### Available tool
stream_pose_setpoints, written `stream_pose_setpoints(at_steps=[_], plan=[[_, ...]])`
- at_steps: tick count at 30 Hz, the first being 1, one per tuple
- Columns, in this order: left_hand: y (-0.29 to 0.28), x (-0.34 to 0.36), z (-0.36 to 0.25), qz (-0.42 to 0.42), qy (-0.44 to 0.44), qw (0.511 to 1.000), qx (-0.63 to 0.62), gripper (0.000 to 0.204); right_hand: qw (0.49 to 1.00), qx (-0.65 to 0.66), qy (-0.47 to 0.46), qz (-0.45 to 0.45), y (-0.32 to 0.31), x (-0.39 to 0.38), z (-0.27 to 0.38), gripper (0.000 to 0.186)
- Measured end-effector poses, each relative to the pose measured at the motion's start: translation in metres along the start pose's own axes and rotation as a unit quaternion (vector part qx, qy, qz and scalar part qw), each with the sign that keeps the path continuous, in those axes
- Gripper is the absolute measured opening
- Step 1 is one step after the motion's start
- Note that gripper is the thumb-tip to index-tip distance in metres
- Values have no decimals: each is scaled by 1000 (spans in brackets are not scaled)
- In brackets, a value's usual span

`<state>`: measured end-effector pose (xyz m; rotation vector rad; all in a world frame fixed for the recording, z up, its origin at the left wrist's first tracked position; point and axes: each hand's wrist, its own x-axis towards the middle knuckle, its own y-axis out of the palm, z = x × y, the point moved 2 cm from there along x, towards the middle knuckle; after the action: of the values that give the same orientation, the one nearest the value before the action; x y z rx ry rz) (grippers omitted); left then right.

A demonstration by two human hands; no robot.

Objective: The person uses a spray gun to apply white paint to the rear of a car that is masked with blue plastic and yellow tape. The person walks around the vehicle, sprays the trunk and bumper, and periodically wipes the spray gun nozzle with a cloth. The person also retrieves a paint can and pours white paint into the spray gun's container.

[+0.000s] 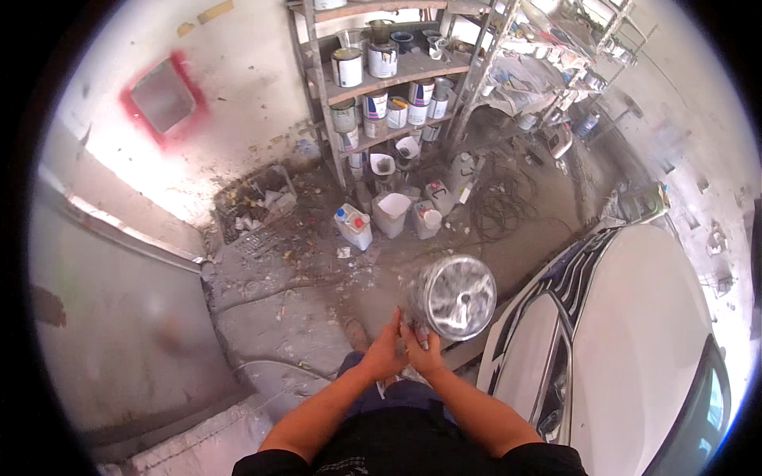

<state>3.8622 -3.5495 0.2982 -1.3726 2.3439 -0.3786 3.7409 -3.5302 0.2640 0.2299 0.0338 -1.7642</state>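
Observation:
A spray gun with a round, shiny silver paint cup (pixel 462 298) is held up before me, slightly right of the middle. The cup's lid faces up, a small dark knob at its centre. My right hand (pixel 422 355) is closed round the gun just below the cup, and a bit of silver metal shows between its fingers. Close against it, my left hand (pixel 385 355) has its fingers together at the gun's near left side. Most of the gun's body is hidden by the cup and my hands.
A white car (pixel 635 317) with a dark grille stands close on the right. Ahead, a shelf rack (pixel 397 70) carries several paint cans. Several plastic jugs, one a white jug with red and blue caps (pixel 354 228), stand on the floor. A coiled hose (pixel 502 202) and a crate of rubbish (pixel 252 208) lie beyond.

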Motion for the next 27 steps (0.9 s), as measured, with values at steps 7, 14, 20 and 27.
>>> stream_pose_setpoints(at_steps=[7, 14, 20, 27], plan=[[29, 39, 98, -14, 43, 986, -160, 90, 901, -399, -44, 164, 9, 31, -4, 49], [12, 87, 169, -21, -23, 989, -144, 84, 734, -586, -13, 342, 36, 123, 47, 55], [-27, 136, 148, -67, -108, 981, -144, 81, 972, -187, 113, -87, -22, 191, 120, 41], [-5, 177, 144, -76, -121, 986, -91, 72, 818, -573, 35, 42, 50, 223, 167, 85]])
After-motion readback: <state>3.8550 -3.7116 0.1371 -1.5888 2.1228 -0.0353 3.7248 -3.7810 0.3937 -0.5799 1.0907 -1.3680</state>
